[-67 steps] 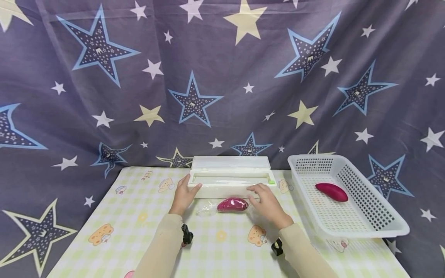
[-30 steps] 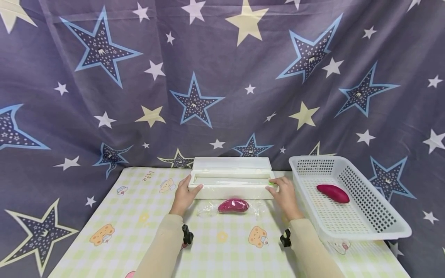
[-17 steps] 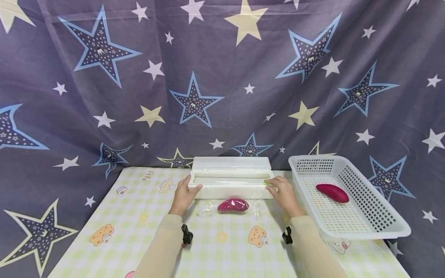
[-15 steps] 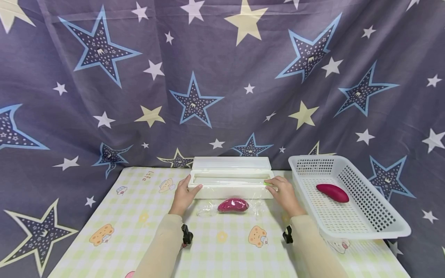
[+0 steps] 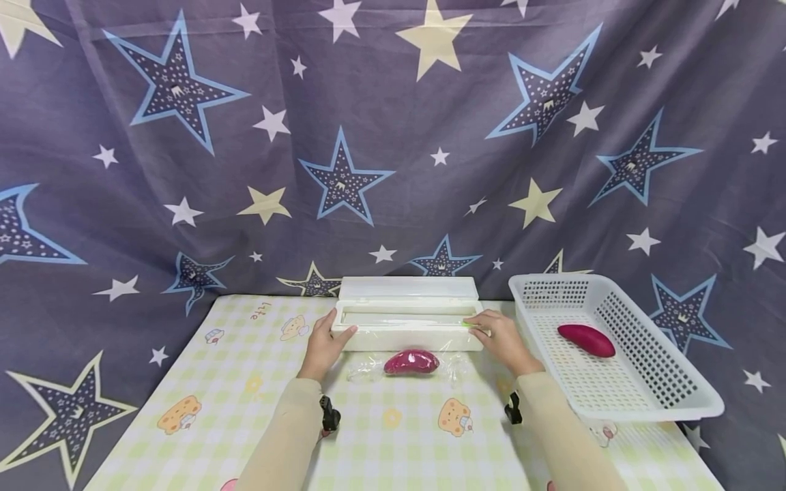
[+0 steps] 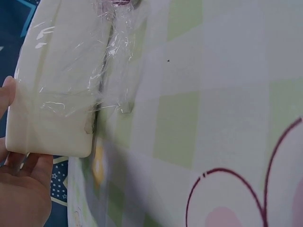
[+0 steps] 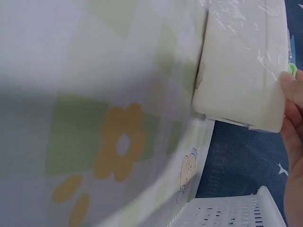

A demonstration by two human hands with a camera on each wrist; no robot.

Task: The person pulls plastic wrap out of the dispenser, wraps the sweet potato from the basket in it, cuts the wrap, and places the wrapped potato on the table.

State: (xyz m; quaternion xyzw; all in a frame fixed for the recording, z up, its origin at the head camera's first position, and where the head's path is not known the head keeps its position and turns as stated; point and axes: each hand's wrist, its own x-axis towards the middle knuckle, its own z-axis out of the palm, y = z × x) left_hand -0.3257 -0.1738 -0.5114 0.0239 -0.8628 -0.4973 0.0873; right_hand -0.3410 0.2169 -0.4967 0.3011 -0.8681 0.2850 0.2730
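A white cling film dispenser lies across the back of the table with its lid raised. My left hand grips its left end, thumb on the front, also seen in the left wrist view. At the right end, my right hand pinches the small green slide cutter on the top front edge. Clear film hangs down the dispenser's front. Just before it lies a purple sweet potato, covered by film that spreads out crumpled on both sides.
A white plastic basket stands at the right of the table, with another purple sweet potato inside. A checked cloth covers the table. Behind hangs a star-patterned curtain, close to the dispenser.
My right hand has moved from beside the wrapped sweet potato to the dispenser's right end, taken hold of the slide cutter and shifted it slightly left. My left hand stays in place.
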